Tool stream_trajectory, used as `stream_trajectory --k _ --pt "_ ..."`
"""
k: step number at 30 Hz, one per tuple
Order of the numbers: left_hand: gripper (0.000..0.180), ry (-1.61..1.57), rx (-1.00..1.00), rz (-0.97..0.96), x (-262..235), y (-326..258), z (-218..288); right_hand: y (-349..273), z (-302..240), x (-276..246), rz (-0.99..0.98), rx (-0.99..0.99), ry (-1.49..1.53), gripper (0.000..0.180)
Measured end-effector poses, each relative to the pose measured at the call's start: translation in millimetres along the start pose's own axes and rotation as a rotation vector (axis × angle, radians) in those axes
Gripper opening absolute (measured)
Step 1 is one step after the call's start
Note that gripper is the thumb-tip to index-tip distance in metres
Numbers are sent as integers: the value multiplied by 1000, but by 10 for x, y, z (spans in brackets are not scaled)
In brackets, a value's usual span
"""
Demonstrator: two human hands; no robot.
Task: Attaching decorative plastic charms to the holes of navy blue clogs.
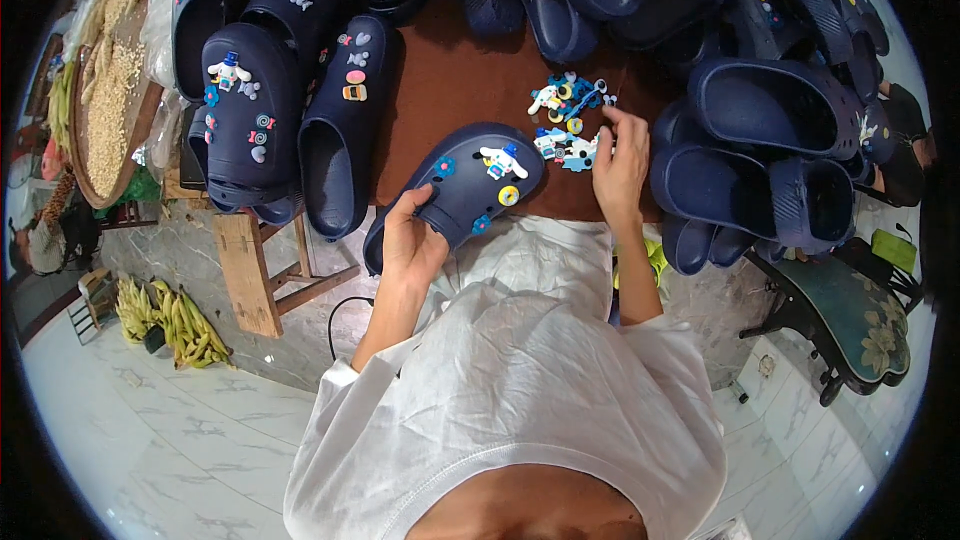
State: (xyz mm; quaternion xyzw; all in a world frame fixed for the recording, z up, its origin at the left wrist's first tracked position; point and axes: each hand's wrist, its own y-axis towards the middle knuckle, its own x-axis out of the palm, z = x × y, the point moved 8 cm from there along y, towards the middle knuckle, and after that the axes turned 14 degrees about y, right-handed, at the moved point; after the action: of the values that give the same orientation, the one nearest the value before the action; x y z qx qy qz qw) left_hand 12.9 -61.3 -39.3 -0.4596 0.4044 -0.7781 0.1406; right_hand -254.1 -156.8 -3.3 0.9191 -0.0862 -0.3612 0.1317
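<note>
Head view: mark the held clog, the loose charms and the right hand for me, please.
Held clog (466, 192): head view, on the bare navy upper.
Loose charms (568, 96): head view, on the cluster farther from the person.
Right hand (620, 166): head view, on the back of the hand.

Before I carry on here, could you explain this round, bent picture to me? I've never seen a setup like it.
No machine is at work: a person works bare-handed. The single picture comes from a wide fisheye camera worn on their head, looking down, so straight edges bend. The left hand holds a navy clog with charms on it. The right hand is at a pile of loose charms on the brown surface; whether it grips one is unclear. Other navy clogs crowd around.
</note>
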Motion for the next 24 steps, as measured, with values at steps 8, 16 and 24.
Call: stream_trajectory --k 8,16,24 --pt "42 108 122 -15 -56 -73 103 164 243 138 -24 13 -121 32" --pt "39 81 117 -142 100 -103 80 182 268 70 -10 53 -48 16" --pt "38 54 91 -77 54 -46 -28 -5 -608 -82 19 -4 392 12"
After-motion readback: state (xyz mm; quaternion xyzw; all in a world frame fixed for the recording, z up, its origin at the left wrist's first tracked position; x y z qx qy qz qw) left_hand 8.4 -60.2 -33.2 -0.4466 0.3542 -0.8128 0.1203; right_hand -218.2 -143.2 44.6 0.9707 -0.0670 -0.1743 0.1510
